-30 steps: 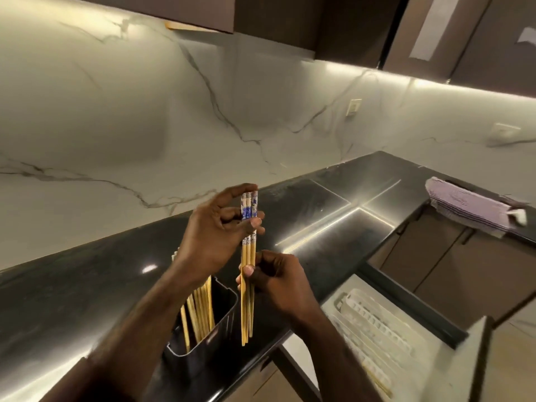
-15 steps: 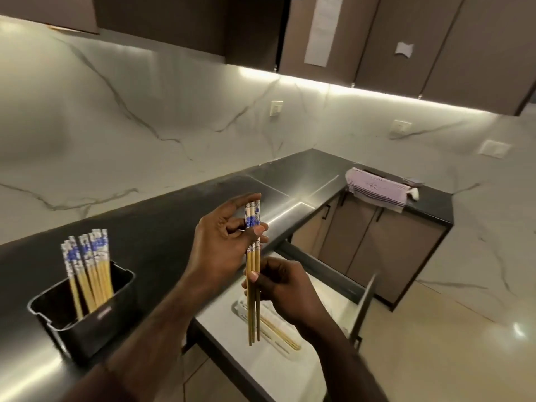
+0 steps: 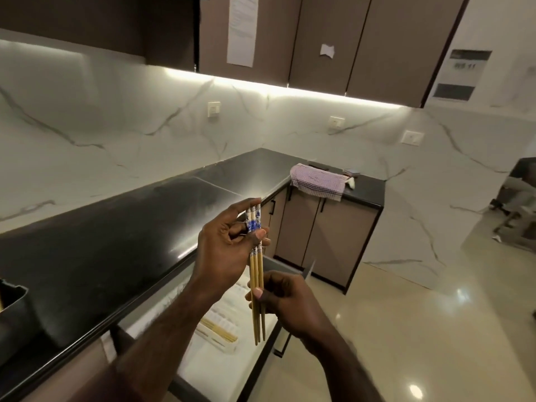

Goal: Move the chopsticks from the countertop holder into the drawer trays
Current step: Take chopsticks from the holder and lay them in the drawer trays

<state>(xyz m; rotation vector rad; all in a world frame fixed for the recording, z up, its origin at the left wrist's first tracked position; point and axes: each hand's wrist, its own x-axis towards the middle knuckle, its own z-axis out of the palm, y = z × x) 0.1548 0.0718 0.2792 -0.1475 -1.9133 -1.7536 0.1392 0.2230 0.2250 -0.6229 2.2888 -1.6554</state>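
My left hand (image 3: 223, 250) and right hand (image 3: 285, 303) pinch 3 upright blue-patterned bamboo chopsticks (image 3: 256, 274); I'd level them before lowering into the white ridged drawer tray (image 3: 223, 323).

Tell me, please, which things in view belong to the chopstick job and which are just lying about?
Part of the job: chopsticks in both hands, left hand, right hand, black holder, open drawer, tray.

Lying about: checked cloth, wall paper sheet.

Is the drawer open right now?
Open: the drawer juts out below the countertop, its white tray exposed.
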